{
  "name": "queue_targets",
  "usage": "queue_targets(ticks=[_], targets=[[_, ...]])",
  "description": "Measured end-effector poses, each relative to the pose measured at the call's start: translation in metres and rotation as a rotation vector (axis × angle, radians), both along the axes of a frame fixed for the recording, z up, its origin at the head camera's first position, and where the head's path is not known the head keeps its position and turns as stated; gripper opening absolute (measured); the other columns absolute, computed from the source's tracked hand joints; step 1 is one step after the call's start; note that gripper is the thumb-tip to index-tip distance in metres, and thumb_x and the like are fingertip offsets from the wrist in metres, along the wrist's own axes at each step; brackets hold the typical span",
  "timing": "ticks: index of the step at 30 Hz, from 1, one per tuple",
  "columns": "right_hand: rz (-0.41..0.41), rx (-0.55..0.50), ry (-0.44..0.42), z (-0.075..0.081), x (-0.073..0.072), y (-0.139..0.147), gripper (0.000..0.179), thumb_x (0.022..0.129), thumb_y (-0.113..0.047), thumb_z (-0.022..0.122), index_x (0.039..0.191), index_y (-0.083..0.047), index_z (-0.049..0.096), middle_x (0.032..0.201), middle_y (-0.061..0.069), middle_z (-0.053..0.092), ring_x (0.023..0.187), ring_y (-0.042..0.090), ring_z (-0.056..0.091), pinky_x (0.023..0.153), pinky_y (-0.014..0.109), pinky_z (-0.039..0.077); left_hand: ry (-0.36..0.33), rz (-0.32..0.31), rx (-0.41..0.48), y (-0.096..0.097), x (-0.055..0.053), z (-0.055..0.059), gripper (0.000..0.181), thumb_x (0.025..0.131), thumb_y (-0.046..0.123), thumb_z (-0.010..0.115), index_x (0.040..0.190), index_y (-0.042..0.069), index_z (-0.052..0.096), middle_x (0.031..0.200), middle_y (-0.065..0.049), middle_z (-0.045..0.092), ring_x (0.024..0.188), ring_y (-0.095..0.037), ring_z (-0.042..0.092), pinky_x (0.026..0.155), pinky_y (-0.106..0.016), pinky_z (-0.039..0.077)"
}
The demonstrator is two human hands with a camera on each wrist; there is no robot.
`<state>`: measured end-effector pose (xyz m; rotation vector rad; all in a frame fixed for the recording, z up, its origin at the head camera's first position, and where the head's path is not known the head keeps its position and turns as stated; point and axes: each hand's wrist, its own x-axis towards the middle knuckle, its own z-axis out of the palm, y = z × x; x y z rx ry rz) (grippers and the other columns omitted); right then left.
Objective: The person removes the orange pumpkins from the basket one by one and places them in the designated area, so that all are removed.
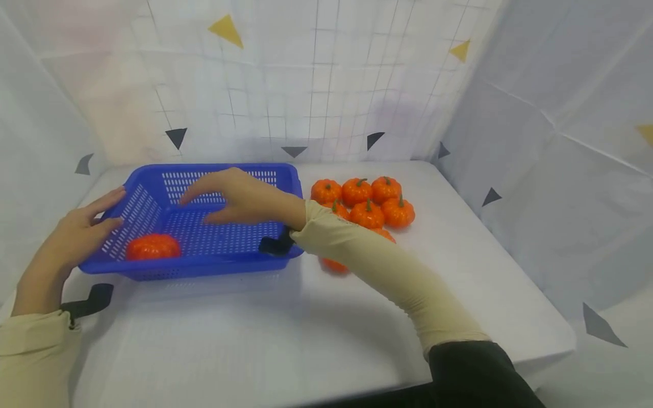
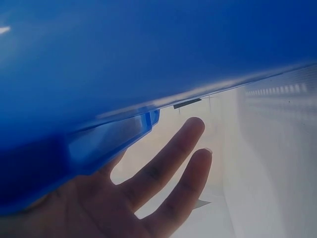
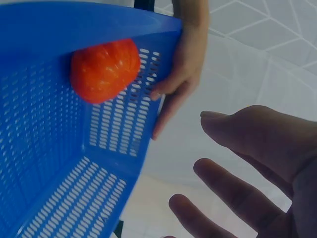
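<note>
A blue plastic basket with slotted walls stands on the left of the table. One orange-red toy pumpkin lies inside at its front left corner, also visible in the right wrist view. My left hand holds the basket's left rim, thumb over the edge and fingers along the outside; two of those fingers extend past the rim in the left wrist view. Over the basket's middle hovers my right hand, fingers spread and holding nothing.
Several orange pumpkins with green stems are grouped on the white table right of the basket. My right sleeve partly covers the nearer ones. White sheeting with dark and yellow triangles rises behind and at both sides.
</note>
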<state>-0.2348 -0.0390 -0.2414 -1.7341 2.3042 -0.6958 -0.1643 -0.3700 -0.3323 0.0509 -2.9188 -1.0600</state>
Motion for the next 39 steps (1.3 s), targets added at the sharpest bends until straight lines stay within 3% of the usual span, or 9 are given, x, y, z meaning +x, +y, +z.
queue_targets(ticks=[13,21,28,31,36,39], targets=[[0.070,0.155,0.021,-0.018,0.007,-0.066,0.054,0.096,-0.017,0.077,0.148,-0.016,0.061,0.146,-0.008,0.060,0.138,-0.003,0.044,0.109,0.006,0.026,-0.033,-0.004,0.016,0.003,0.004,0.006,0.063,0.112,0.026,0.038,0.167,0.021,0.006,0.167,-0.029,0.003,0.137,-0.073,0.016,0.099,-0.088,0.020],[0.186,0.249,0.039,-0.029,0.011,-0.091,0.053,0.098,-0.015,0.073,0.150,-0.014,0.059,0.151,-0.007,0.056,0.140,-0.004,0.041,0.109,0.004,0.022,-0.005,-0.017,0.010,0.000,0.002,0.002,0.063,0.112,0.025,0.039,0.167,0.019,0.009,0.168,-0.028,0.006,0.136,-0.074,0.018,0.099,-0.088,0.020],[0.267,0.321,0.107,-0.033,0.012,-0.105,0.048,0.104,-0.015,0.064,0.151,-0.019,0.058,0.151,-0.011,0.054,0.141,-0.007,0.038,0.110,0.003,0.013,0.013,-0.026,0.013,-0.002,0.002,0.002,0.063,0.112,0.022,0.039,0.167,0.017,0.011,0.168,-0.026,0.006,0.137,-0.073,0.017,0.102,-0.087,0.017],[0.267,0.381,0.125,-0.034,0.013,-0.109,0.048,0.106,-0.015,0.060,0.153,-0.023,0.056,0.154,-0.014,0.051,0.142,-0.008,0.035,0.111,0.004,0.012,0.017,-0.028,0.009,-0.002,0.002,0.002,0.062,0.112,0.021,0.039,0.167,0.015,0.011,0.168,-0.027,0.006,0.137,-0.073,0.017,0.103,-0.086,0.017],[0.185,0.578,0.136,-0.037,0.013,-0.115,0.060,0.108,-0.011,0.055,0.162,-0.034,0.041,0.162,-0.022,0.035,0.145,-0.008,0.026,0.116,0.010,0.010,0.011,-0.021,0.004,-0.001,0.002,0.000,0.062,0.112,0.022,0.038,0.167,0.014,0.011,0.167,-0.028,0.006,0.137,-0.073,0.018,0.102,-0.086,0.019],[0.167,0.617,0.178,-0.039,0.013,-0.117,0.066,0.107,-0.008,0.056,0.164,-0.035,0.035,0.165,-0.022,0.029,0.147,-0.007,0.022,0.117,0.012,0.008,0.003,-0.018,0.012,-0.001,0.002,0.001,0.062,0.112,0.023,0.037,0.167,0.016,0.010,0.168,-0.026,0.004,0.137,-0.073,0.017,0.102,-0.086,0.020]])
